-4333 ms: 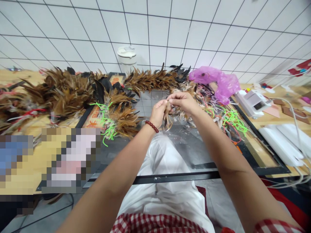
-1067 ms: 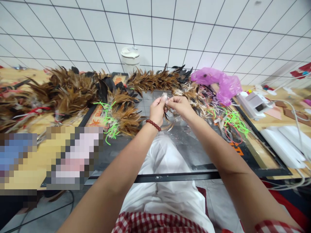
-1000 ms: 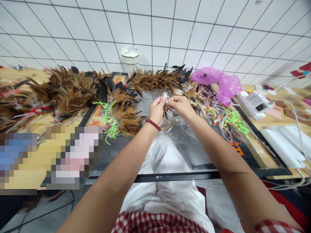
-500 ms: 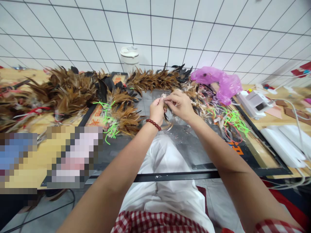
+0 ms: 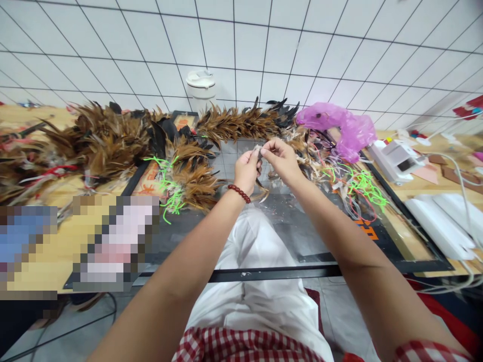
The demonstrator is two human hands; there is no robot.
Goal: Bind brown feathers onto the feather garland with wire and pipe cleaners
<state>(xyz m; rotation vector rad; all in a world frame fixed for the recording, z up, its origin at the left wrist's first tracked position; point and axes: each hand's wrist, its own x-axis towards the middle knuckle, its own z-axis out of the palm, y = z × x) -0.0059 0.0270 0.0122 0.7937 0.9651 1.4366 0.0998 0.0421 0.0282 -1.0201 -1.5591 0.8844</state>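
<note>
My left hand point(image 5: 247, 170), with a red bead bracelet at the wrist, is closed around a small bunch of brown feathers point(image 5: 261, 187) whose tips hang below the fist. My right hand point(image 5: 281, 158) pinches the top of the same bunch, fingertip to fingertip with the left. Both hands hover above a glass-topped work surface point(image 5: 287, 226). Behind them lie long strings of brown and black feathers point(image 5: 237, 123) and a larger heap point(image 5: 105, 143) to the left.
Green plastic ties point(image 5: 166, 188) lie left of my hands, more green ties point(image 5: 362, 188) and cords on the right. A pink plastic bag point(image 5: 339, 125), a white lidded cup point(image 5: 202, 90) and a white device point(image 5: 394, 158) stand at the back and right.
My hands stay together on the feather bunch. The right hand's fingers have shifted from wrapping over the bunch to pinching its top, and both hands rose slightly.
</note>
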